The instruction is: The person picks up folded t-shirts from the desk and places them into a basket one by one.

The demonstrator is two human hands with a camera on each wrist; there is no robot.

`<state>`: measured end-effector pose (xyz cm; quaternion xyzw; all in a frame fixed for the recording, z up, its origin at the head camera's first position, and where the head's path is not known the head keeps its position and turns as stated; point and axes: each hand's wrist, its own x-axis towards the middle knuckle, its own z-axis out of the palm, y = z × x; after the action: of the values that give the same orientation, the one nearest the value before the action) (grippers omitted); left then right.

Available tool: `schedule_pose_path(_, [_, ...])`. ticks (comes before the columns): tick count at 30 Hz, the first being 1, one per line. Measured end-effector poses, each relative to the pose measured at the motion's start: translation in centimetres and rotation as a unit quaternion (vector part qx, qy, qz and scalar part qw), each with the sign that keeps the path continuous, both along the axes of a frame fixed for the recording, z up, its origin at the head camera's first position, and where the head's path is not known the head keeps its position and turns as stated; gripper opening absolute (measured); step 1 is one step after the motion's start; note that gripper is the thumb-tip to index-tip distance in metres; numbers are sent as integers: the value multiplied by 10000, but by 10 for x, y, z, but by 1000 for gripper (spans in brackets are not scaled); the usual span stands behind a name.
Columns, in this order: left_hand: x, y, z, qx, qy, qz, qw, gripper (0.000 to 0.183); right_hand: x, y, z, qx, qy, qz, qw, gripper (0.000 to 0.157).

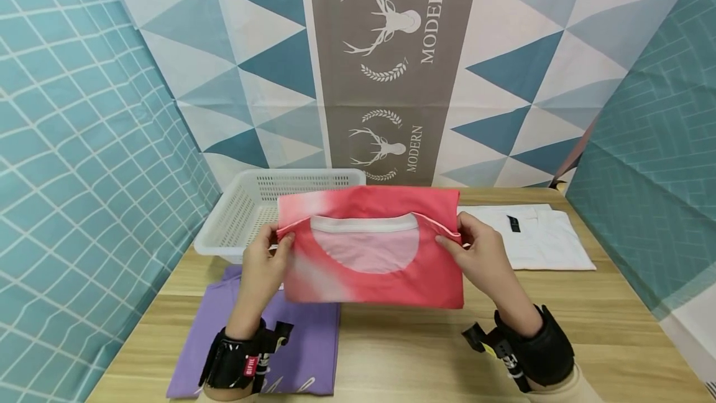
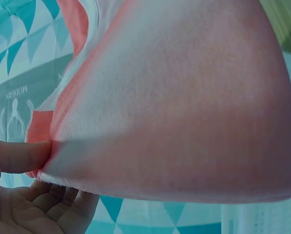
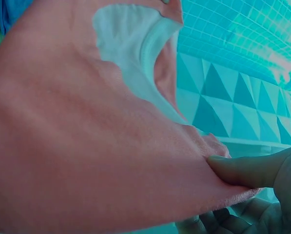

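Red shirt [image 1: 371, 288]: folded, held up over the table, middle of the head view, neckline facing the wearer. White neckband, pale pink patch below it, whitish streak toward lower left. Top panel stands up behind the neckband, pale near its left end. Lower edge hangs down between the hands.

Left hand [image 1: 265, 260]: pinching the shirt's left side at neckband level. Thumb on the near face, other fingers curled behind the cloth; left wrist view shows the same grip at the edge. Forearm comes up from the bottom, leaning slightly right.

Right hand [image 1: 482, 252]: mirror pose on the right side, same level. Thumb presses the near face, fingers bent behind; right wrist view shows them bunched under the edge. Forearm angles up and leftward. Hands about level, shirt stretched between them.

Both wrists carry black straps [image 1: 541, 347] with small mounts. Beige sleeve [image 1: 570, 387] behind the right one.

Around it: white basket [image 1: 208, 242] behind left, partly hidden by the shirt. Purple shirt [image 1: 307, 347] lies flat at front left, under the left forearm in view. White shirt [image 1: 545, 244] lies folded at back right, dark label at its neck. All on the wood table [image 1: 408, 359]. Patterned cloth [image 1: 268, 48] hangs behind.
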<state>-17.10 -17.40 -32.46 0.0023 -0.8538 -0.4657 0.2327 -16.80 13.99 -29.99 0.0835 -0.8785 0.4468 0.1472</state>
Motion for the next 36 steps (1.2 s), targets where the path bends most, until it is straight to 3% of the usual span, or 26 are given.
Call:
schedule_pose_path(9, [-6, -27, 4, -188, 129, 396, 9990, 18, -23, -28, -5, -156, -210, 152, 9995, 16])
schedule_pose_path(22, [-16, -65, 13, -749, 371, 855, 9928, 20, -43, -68, -2, -198, 13, 346, 9992, 13])
schedule_pose_path(31, [-27, -88, 23, -546, 404, 1021, 9925, 23, -57, -87, -2, -215, 379, 334, 9985, 10])
schedule_pose_path(36, [-33, -96, 28, -527, 128, 1151, 9919, 26, -65, -96, 1, -222, 482, 321, 9981, 10])
